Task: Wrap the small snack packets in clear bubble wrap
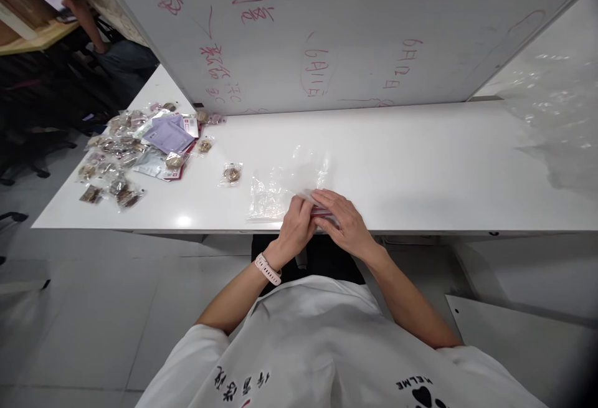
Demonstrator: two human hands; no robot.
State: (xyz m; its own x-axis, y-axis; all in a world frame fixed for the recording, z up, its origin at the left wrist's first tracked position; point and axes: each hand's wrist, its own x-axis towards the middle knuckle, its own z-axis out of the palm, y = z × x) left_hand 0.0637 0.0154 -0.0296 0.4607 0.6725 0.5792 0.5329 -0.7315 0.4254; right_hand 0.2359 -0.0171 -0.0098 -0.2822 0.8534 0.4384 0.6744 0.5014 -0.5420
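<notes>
I stood in the room and saw a person at a white table (420, 171). A clear bag (268, 193) lay near the table's front edge, right before the person's tummy. I think it was there so both arms could stay low and bent, and so the table could bear most of the bag.

The left hand (296, 226) had its fingers curled in close and pinched the bag's near part. The right hand (344, 220) was half closed, with fingers over the bag and thumb under, and a red strip (321, 211) showed between them. The two hands almost met, maybe because that part was thin and slippery and needed both. I couldn't see the fingertips well, so I can't tell how hard they squeezed.

Off to the left sat a pile of little packets (119, 187), with a purple packet (169, 136) lying on top. I guess they sat there to be in reach but out of the hands' way. One lone packet (231, 174) lay between the pile and the bag. A whiteboard (355, 40) stood behind it all, like a wall.
</notes>
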